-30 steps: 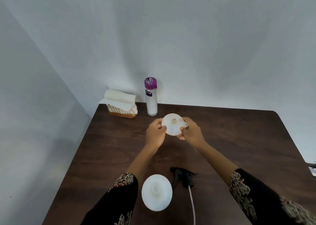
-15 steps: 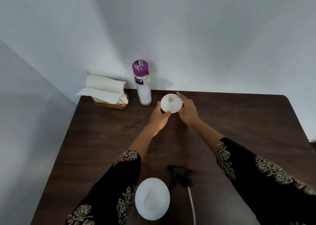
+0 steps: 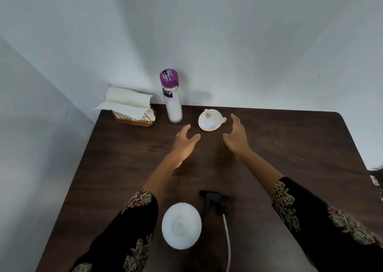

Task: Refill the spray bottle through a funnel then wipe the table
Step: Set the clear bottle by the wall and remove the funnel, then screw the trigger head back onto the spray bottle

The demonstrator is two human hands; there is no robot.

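Note:
A white funnel (image 3: 210, 120) lies wide end down on the dark wooden table (image 3: 290, 143), near its far edge. My left hand (image 3: 185, 143) hovers just in front and to the left of the funnel, fingers apart and empty. My right hand (image 3: 236, 136) is to the funnel's right, also open and empty. Close to me stands the white spray bottle (image 3: 181, 225), seen from above with its neck uncapped. Its black trigger head (image 3: 215, 203) with a clear dip tube lies on the table beside it.
A clear bottle with a purple cap (image 3: 171, 97), holding white contents, stands at the far edge by the wall. A holder of white paper towels (image 3: 129, 106) sits in the far left corner. Walls close off the back and left.
Both hands set the funnel down near the far edge and let go. They have drawn back and apart from it. The camera view has tilted down and shifted.

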